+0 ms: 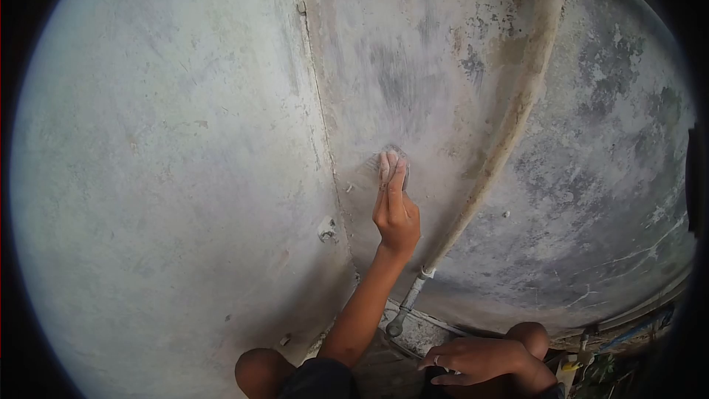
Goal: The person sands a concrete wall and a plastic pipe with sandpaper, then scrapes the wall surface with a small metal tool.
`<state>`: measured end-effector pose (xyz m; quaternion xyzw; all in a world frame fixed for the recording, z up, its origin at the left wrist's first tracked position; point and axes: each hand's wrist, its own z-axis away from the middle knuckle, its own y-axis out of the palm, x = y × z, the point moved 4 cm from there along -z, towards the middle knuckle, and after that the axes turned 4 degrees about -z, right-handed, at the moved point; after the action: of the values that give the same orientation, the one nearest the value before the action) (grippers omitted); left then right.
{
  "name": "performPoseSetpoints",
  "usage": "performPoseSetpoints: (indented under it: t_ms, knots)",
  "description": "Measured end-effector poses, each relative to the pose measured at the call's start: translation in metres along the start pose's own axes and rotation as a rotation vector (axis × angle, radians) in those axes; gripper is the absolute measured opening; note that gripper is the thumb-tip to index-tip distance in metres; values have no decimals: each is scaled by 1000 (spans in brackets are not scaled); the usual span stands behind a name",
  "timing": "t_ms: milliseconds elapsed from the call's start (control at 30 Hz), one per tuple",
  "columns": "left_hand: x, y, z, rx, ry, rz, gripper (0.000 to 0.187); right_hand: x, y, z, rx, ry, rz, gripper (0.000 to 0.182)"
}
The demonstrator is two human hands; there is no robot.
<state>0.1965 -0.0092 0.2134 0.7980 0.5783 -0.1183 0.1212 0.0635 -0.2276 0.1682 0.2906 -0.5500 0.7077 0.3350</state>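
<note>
My left hand reaches up to a grey plastered wall and presses a small grey sanding pad flat against it with straight, dusty fingers. Around the pad the plaster looks rubbed and paler. My right hand, with a ring on one finger, rests on my right knee with its fingers spread and holds nothing. My left knee shows at the bottom edge.
A dirty pale pipe runs diagonally down the wall just right of the left hand to a joint near the floor. A vertical crack and a small chipped hole lie left of the hand. Dark stains mark the right.
</note>
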Motion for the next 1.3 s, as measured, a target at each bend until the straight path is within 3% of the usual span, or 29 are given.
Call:
performPoseSetpoints:
  t_ms: [67, 267, 467, 667, 867, 1067, 1300]
  knots:
    - [-1, -8, 24, 56, 14, -13, 30, -2, 2, 0, 6, 24, 18, 41]
    - [-1, 0, -17, -49, -14, -13, 31, 4, 6, -2, 39, 47, -15, 43]
    - [1, -5, 24, 33, 18, 5, 32, -3, 7, -2, 26, 51, -4, 44]
    - [1, 1, -22, -66, 12, -5, 32, 1, 7, 1, 22, 62, -15, 46]
    - [6, -1, 26, -4, 32, -16, 32, -6, 3, 2, 1, 59, 7, 48]
    - [1, 5, -22, -117, 23, -28, 32, -4, 3, 6, 19, 91, 56, 47]
    - [7, -4, 24, 15, 57, -27, 33, -7, -3, 2, 2, 102, 13, 50]
